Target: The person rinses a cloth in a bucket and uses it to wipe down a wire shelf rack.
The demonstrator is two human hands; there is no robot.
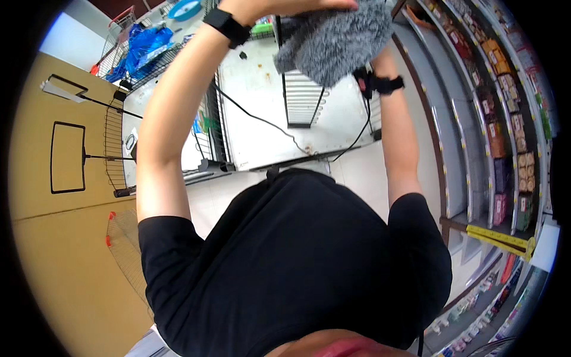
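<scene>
A fluffy grey cloth or mitt (345,42) is held up at the top of the view, above a white surface. My right hand (382,60) is behind it, mostly hidden by the pile, and holds it from the right side. My left hand (303,4) reaches across the cloth's upper edge, a fingertip against it; the frame's top cuts this hand off. Below the cloth stands a white wire rack with a black frame (304,100). Both wrists wear black bands, and a black cable (254,117) hangs across the white surface (250,89).
Black wire baskets (218,129) edge the white surface on the left. Sign frames (68,157) stick out by a yellow wall. Farther back are a shopping cart (109,49) with blue plastic bags (145,47) and a blue basin (184,10). Stocked shelves (495,134) line the right.
</scene>
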